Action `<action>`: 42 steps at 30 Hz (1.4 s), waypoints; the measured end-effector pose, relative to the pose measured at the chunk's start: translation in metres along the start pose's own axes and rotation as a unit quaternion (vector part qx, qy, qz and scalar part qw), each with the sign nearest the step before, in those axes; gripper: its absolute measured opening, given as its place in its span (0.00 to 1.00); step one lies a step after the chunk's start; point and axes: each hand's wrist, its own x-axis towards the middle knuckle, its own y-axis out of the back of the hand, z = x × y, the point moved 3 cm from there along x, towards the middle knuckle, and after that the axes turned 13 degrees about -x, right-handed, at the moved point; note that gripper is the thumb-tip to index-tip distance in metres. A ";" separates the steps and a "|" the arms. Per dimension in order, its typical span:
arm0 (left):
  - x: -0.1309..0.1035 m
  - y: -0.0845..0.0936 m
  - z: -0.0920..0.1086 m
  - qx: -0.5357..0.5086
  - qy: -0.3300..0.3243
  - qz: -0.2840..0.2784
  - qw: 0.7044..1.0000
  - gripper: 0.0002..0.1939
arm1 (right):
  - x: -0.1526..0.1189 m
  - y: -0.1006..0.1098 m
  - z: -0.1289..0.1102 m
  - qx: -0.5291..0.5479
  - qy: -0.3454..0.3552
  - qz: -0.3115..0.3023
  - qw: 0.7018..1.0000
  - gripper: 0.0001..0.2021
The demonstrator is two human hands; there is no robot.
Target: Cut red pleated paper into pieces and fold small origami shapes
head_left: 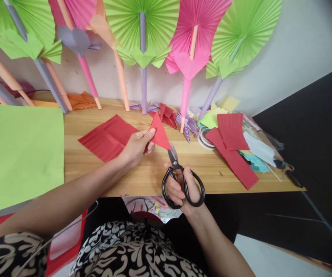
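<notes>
My left hand (140, 145) pinches a folded red paper triangle (160, 134) between thumb and fingers, above the wooden table. My right hand (183, 188) is wrapped round the black handles of a pair of scissors (175, 163). The scissor blades are slightly apart and point up at the triangle's lower right corner, at or very near its edge. Under and left of my left hand lies a creased red paper sheet (108, 136), partly covered by that hand.
Pleated paper fans (143, 29) on rolled paper sticks lean along the wall. Red paper strips (232, 154), a roll of tape (205, 138) and paper scraps lie at right. A large green sheet (21, 154) covers the left side. The table's front edge (241, 192) is near me.
</notes>
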 end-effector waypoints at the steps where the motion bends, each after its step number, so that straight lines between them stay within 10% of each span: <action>1: 0.000 0.000 0.000 0.000 0.000 0.001 1.000 0.28 | 0.000 0.000 0.000 0.001 0.001 0.003 1.000 0.22; 42: 0.001 0.003 -0.012 0.053 0.023 -0.051 0.997 0.28 | 0.001 -0.006 -0.002 -0.075 0.010 0.012 0.997 0.24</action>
